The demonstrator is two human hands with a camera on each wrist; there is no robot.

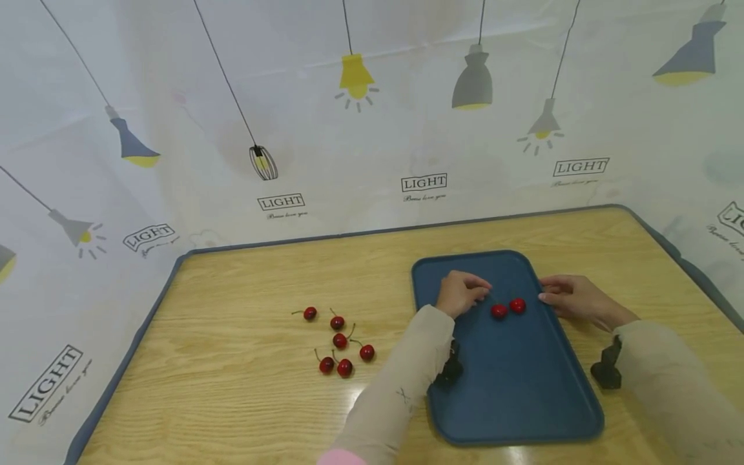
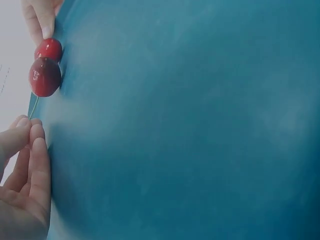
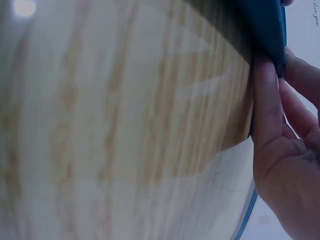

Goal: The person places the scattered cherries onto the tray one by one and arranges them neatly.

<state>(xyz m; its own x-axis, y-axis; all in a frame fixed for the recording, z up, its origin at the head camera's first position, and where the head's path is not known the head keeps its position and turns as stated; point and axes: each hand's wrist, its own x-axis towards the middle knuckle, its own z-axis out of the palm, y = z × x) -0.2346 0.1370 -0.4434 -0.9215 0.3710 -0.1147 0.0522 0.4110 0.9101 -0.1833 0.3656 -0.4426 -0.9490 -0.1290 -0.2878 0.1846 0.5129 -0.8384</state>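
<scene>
My left hand [image 1: 459,294] is over the blue tray [image 1: 511,387] and pinches the thin stem of a red cherry [image 1: 498,311] between thumb and fingertips. In the left wrist view this cherry [image 2: 45,77] shows dark red, its stem running down to the fingertips. A second cherry [image 1: 517,305] lies right beside it on the tray, toward the right rim. My right hand [image 1: 584,300] grips the tray's right rim, thumb on one side and fingers on the other, as the right wrist view shows.
Several cherries with stems [image 1: 340,340] lie in a loose group on the wooden table [image 1: 232,387], left of the tray. A white cloth printed with lamps [image 1: 378,142] hangs behind the table and along its sides.
</scene>
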